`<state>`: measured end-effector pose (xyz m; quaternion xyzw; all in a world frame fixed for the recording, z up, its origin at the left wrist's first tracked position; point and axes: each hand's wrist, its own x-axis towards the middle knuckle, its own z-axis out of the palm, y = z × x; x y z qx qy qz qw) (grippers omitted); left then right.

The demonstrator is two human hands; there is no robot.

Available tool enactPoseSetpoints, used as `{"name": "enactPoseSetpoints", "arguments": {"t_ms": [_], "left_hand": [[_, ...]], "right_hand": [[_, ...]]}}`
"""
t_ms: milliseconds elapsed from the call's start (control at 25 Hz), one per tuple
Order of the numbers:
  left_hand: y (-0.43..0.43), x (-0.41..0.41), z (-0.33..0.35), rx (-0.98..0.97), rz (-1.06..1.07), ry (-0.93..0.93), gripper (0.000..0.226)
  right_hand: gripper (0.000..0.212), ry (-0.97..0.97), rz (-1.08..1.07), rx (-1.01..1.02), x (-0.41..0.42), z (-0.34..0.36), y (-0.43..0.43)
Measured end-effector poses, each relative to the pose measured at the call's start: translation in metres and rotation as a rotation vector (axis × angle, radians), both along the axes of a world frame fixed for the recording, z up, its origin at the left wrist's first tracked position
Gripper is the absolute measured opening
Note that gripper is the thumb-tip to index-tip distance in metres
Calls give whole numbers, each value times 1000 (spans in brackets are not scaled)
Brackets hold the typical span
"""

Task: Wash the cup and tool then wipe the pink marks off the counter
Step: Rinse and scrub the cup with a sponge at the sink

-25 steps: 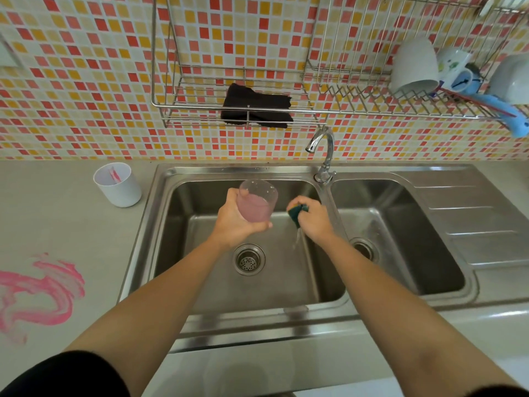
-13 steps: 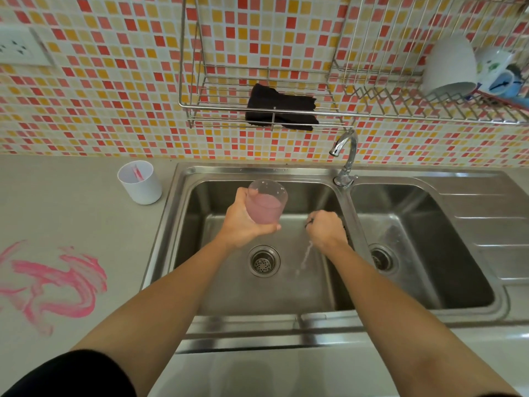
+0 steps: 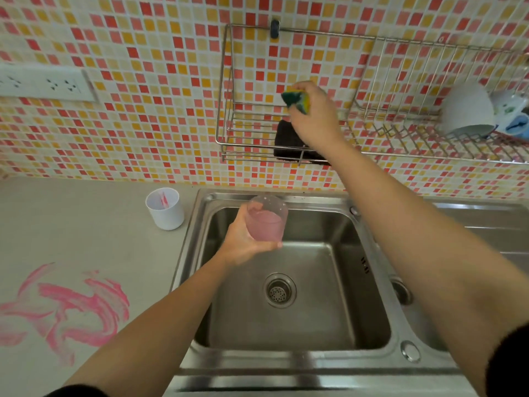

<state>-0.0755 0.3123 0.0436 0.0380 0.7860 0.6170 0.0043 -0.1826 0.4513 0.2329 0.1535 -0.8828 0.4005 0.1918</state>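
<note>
My left hand (image 3: 243,242) grips a clear cup (image 3: 266,219) stained pink inside, held over the back left of the left sink basin (image 3: 315,325). My right hand (image 3: 313,116) is raised to the wall rack (image 3: 229,144) and holds a green and yellow sponge (image 3: 296,101) above a black cloth (image 3: 287,141) lying in the rack. Pink marks (image 3: 74,308) smear the grey counter (image 3: 86,239) at the left. A white cup (image 3: 165,209) on the counter beside the sink holds a pink-stained tool (image 3: 163,199).
The right arm hides the tap. A second basin and draining board (image 3: 486,224) lie to the right. White mugs (image 3: 466,110) hang upturned in the rack's right part. A wall socket (image 3: 48,84) sits at the upper left.
My right hand has risen from the sink up to the wall rack with the sponge. The left hand keeps the cup over the basin. The view has tilted and shifted.
</note>
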Motion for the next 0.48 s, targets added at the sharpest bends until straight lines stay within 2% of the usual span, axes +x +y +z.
{"name": "enactPoseSetpoints", "arguments": {"t_ms": [120,320,400,480], "left_hand": [[-13,3,4,-5,21,4,89],[-37,5,6,-36,59,-12,89],[-44,4,4,-49,78,-12,93],[-48,4,3,-57,93,-12,95]], "right_hand": [[48,-215,19,362,-44,-7,-40],[65,-416,90,896,-60,-20,-70],[75,-555,124,960,-61,-21,-78],[77,-671,141,914,-61,-21,-84]]}}
